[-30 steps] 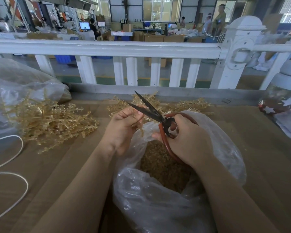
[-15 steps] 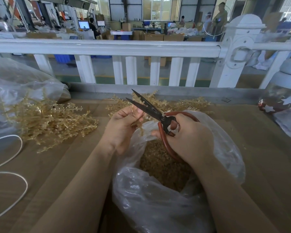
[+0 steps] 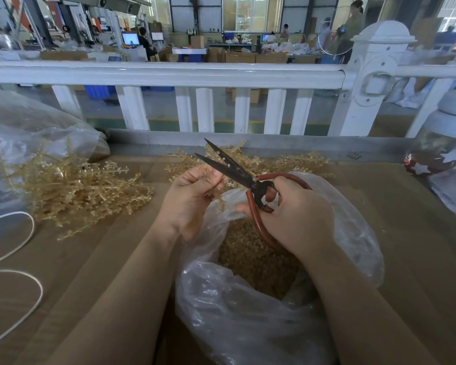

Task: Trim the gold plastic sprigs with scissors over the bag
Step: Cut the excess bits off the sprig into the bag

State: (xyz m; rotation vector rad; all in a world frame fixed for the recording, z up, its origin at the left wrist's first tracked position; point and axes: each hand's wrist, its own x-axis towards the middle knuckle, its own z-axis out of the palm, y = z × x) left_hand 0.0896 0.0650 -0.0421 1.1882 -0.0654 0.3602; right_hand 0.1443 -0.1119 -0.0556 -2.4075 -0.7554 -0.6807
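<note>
Two hands (image 3: 187,201) (image 3: 295,219), one scissors (image 3: 237,172), two sprig piles (image 3: 71,191) (image 3: 295,162), one bag (image 3: 248,325).

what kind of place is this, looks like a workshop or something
Most likely a factory or assembly workshop. Behind the white railing is a large hall with stacked cardboard boxes and workers at computer monitors. On the near bench lies a bulk pile of gold sprigs.

At the centre of the frame our left hand (image 3: 192,196) pinches a sprig (image 3: 219,192) just left of the scissors (image 3: 237,171), which our right hand (image 3: 295,219) grips, both above the open bag (image 3: 248,325) at lower centre holding trimmings (image 3: 256,259). A pile of sprigs (image 3: 71,191) lies at centre left on the table (image 3: 419,259), a second heap (image 3: 287,160) behind our hands. A cord (image 3: 24,285) loops at lower left, and a railing (image 3: 169,75) runs behind the table across the upper frame.
</note>
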